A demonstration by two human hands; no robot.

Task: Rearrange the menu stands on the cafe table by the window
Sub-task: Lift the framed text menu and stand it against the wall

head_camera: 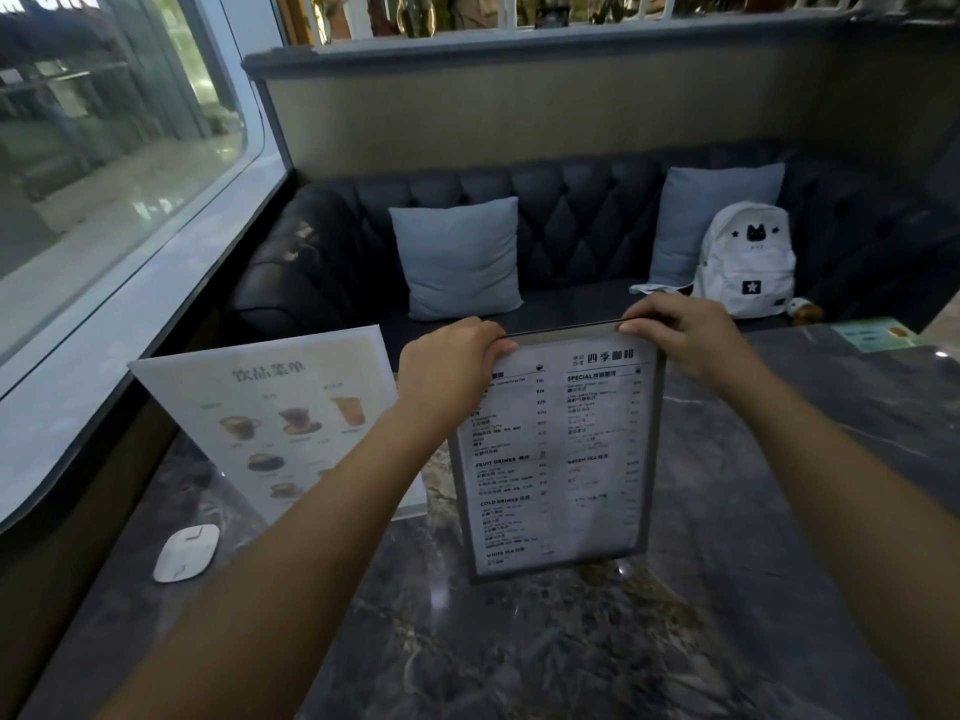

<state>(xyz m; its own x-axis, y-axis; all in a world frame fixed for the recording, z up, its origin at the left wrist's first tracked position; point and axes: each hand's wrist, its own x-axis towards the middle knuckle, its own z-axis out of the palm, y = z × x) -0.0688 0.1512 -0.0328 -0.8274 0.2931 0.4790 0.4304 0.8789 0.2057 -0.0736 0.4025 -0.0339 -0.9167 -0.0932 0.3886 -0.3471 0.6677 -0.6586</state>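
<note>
A grey-framed text menu stand (pixel 566 459) stands upright in the middle of the dark marble table (pixel 519 657). My left hand (pixel 452 361) grips its top left corner and my right hand (pixel 680 335) grips its top right corner. To its left, near the window, a clear acrylic menu stand (pixel 270 413) with drink pictures stands tilted, partly hidden behind my left forearm.
A small white oval device (pixel 186 553) lies on the table near the window ledge (pixel 104 366). A green card (pixel 872 335) lies at the far right edge. Behind the table a dark sofa (pixel 582 220) holds two grey cushions and a white backpack (pixel 745 262).
</note>
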